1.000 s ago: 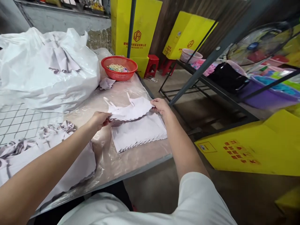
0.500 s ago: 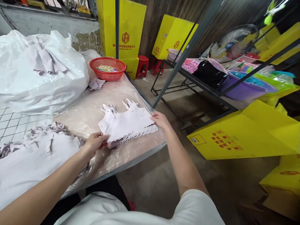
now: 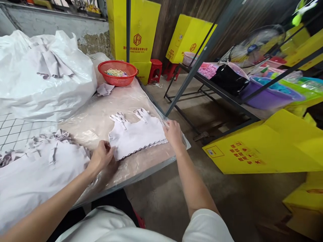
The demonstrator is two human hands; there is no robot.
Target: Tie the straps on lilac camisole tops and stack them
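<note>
A small stack of pale lilac-white camisole tops (image 3: 138, 136) lies flat on the plastic-covered table (image 3: 85, 111), thin straps toward the far side and wavy hems toward me. My left hand (image 3: 103, 156) is closed at the stack's left edge, thumb and fingers bent around the fabric. At the opposite side edge, my right hand (image 3: 173, 134) also has its fingers closed on the cloth. Some fingertips are hidden behind the hands. A larger pile of similar pale garments (image 3: 47, 168) spreads out left of my left forearm.
Behind the pile sits a big white plastic bag (image 3: 50, 97) with pale fabric on top. A red basket (image 3: 117, 73) holds elastic-like loops. A metal post (image 3: 186, 82) rises by the table's right corner. Yellow cartons (image 3: 262, 144) and a rack with a purple tub (image 3: 270, 95) stand right.
The hems, fanned out in several steps before, now lie closer to even. Both hands have shifted slightly along the side edges, and the top camisole lies flatter over the others.
</note>
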